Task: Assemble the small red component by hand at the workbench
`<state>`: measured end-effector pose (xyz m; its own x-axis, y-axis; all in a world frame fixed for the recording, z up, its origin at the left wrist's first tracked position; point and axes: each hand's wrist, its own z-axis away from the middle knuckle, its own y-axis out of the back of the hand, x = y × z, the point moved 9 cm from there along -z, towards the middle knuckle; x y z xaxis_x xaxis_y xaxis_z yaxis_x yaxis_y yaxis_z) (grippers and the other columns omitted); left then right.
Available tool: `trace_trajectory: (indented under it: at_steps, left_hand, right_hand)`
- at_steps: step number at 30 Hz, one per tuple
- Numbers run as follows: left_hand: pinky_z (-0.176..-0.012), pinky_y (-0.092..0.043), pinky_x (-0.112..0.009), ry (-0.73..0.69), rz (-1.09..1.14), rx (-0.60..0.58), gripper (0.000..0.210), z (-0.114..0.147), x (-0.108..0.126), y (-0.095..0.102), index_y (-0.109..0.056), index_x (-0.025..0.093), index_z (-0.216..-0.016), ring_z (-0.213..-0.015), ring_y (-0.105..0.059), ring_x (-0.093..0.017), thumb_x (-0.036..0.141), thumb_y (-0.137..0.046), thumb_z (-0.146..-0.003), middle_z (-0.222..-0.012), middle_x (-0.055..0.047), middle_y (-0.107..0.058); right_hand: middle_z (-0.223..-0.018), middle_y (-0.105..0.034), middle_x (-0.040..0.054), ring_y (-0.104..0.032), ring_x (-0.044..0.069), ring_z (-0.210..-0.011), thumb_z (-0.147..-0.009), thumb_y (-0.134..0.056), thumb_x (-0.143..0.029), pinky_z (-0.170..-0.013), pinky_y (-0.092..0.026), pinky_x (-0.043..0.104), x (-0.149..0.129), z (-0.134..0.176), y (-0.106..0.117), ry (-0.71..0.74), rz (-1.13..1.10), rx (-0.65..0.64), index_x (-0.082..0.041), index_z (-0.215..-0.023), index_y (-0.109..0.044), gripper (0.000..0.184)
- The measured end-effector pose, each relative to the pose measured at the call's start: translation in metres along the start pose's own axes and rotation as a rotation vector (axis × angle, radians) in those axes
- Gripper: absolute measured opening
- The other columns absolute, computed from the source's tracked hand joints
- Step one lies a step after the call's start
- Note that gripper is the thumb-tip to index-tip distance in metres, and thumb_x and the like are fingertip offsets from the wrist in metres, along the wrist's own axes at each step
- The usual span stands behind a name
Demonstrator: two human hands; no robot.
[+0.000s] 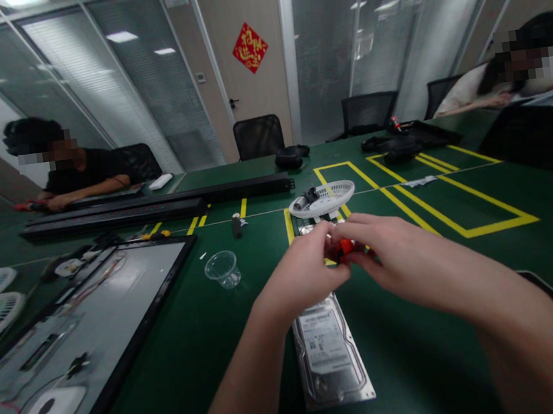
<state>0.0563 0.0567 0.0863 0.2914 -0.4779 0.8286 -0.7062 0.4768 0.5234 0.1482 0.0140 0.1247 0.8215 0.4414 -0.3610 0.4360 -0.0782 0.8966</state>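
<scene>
Basket (334, 196) holds dark parts (310, 195); clear cup (222, 269) stands on the tabletop (183, 353). Left hand (304, 265) and right hand (386, 240) both grip a red thing (345, 247), probably a tool.

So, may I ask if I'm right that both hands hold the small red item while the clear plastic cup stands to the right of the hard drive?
Not quite: the clear plastic cup stands to the left of the hard drive, as the head view shows. The left hand and right hand do both hold the small red item.
</scene>
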Motion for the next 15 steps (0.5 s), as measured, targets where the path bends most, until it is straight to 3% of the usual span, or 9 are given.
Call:
trace_trajectory:
  at_steps: [2,5,7,9,12,15]
  left_hand:
    - [-0.084,-0.058,-0.034,-0.006,0.024,-0.007,0.031,0.000,0.001,-0.001,-0.065,0.019,-0.112,-0.101,-0.076,-0.024,0.016,-0.074,-0.083,-0.111,-0.007,-0.079]
    - [-0.084,-0.058,-0.036,-0.012,-0.014,-0.035,0.025,-0.001,0.001,-0.005,-0.068,0.018,-0.107,-0.100,-0.075,-0.025,0.019,-0.075,-0.083,-0.111,-0.009,-0.079]
    - [-0.083,-0.058,-0.036,-0.011,-0.057,-0.048,0.019,-0.002,0.001,-0.006,-0.069,0.017,-0.102,-0.097,-0.074,-0.025,0.016,-0.071,-0.083,-0.109,-0.010,-0.079]
    - [-0.083,-0.058,-0.036,-0.016,-0.078,-0.036,0.020,-0.001,0.001,-0.004,-0.069,0.017,-0.102,-0.096,-0.073,-0.025,0.013,-0.067,-0.083,-0.108,-0.010,-0.078]
    - [-0.085,-0.057,-0.035,-0.018,-0.071,-0.004,0.027,0.000,0.002,-0.001,-0.068,0.018,-0.109,-0.099,-0.073,-0.024,0.012,-0.067,-0.083,-0.110,-0.008,-0.078]
    - [-0.083,-0.057,-0.034,-0.008,-0.052,-0.003,0.025,0.000,0.002,-0.002,-0.068,0.018,-0.109,-0.099,-0.074,-0.024,0.017,-0.072,-0.084,-0.110,-0.008,-0.078]
  right_hand:
    - [-0.109,-0.074,0.0053,-0.069,0.023,-0.096,-0.096,-0.061,-0.003,-0.084,-0.047,0.036,0.003,-0.001,-0.001,-0.023,0.035,-0.007,-0.023,-0.109,-0.073,0.027]
    - [-0.098,-0.075,0.0062,-0.067,0.025,-0.084,-0.099,-0.071,-0.022,-0.072,-0.045,0.037,0.012,-0.001,-0.001,-0.113,0.118,0.010,-0.021,-0.104,-0.075,0.006]
    - [-0.095,-0.076,0.0059,-0.067,0.025,-0.082,-0.099,-0.073,-0.029,-0.070,-0.044,0.037,0.014,0.000,0.000,-0.135,0.128,0.018,-0.022,-0.103,-0.076,0.009]
    - [-0.100,-0.076,0.0060,-0.068,0.024,-0.086,-0.098,-0.072,-0.024,-0.074,-0.046,0.036,0.010,0.000,0.001,-0.098,0.103,0.021,-0.023,-0.105,-0.075,0.007]
    - [-0.110,-0.074,0.0063,-0.070,0.023,-0.092,-0.096,-0.061,-0.006,-0.080,-0.048,0.035,0.002,0.000,0.000,-0.013,0.048,-0.001,-0.024,-0.108,-0.074,0.025]
    - [-0.108,-0.075,0.0078,-0.070,0.022,-0.090,-0.098,-0.056,-0.007,-0.079,-0.049,0.035,0.004,-0.001,-0.002,-0.015,0.061,-0.011,-0.023,-0.105,-0.075,0.025]
